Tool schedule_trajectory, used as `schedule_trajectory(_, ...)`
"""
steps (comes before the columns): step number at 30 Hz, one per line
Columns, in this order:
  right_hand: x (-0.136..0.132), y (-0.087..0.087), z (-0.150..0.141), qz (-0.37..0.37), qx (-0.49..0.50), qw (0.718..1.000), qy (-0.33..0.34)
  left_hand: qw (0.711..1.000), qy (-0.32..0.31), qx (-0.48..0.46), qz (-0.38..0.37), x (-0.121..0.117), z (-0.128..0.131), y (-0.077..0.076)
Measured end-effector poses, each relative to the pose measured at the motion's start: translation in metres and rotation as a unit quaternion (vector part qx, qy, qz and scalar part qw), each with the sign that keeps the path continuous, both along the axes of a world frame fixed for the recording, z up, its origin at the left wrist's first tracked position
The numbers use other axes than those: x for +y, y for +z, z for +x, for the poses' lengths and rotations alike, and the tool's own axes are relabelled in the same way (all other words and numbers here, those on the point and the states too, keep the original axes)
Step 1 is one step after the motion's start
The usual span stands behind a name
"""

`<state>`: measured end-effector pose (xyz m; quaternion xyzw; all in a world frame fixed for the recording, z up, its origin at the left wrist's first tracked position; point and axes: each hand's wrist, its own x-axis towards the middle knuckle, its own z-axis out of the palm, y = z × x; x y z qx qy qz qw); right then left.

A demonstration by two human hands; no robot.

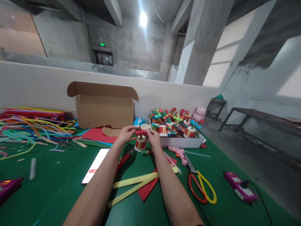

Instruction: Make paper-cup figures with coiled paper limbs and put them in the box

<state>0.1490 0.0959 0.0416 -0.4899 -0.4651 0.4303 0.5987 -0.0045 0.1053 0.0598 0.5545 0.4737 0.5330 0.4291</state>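
Both my hands are stretched forward over the green table. My left hand (127,133) pinches the left side of a small red paper piece (140,133) on top of a paper-cup figure (140,143). The fingers of my right hand (153,138) close on the right side of that same red piece. Below it, the figure's red and white cup stands upside down with a yellow label on its front. A white paper cup (145,126) shows just behind the figure. A small dark green cut piece (144,153) lies in front of it.
A white box (181,142) of similar figures stands back right, near a pink glue gun (180,153) and red-yellow scissors (199,185). A phone (96,164) and yellow strips (135,180) lie nearer. Colourful pipe cleaners (35,125) and a cardboard box (105,110) fill the back left.
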Motion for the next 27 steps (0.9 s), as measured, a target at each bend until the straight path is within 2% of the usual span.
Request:
schedule_trajectory(6,0.0,-0.004,-0.003,0.006,-0.068,0.998,-0.001,0.997,-0.069,-0.027,-0.026,-0.004,0.004,-0.001)
schedule_trajectory(17,0.005,-0.01,0.002,-0.012,-0.053,0.999,0.005,0.997,-0.064,-0.026,-0.042,0.002,0.006,-0.011)
schedule_trajectory(27,0.005,-0.01,0.005,-0.034,-0.012,0.999,0.02,0.994,-0.094,-0.027,-0.038,0.0,0.009,-0.014)
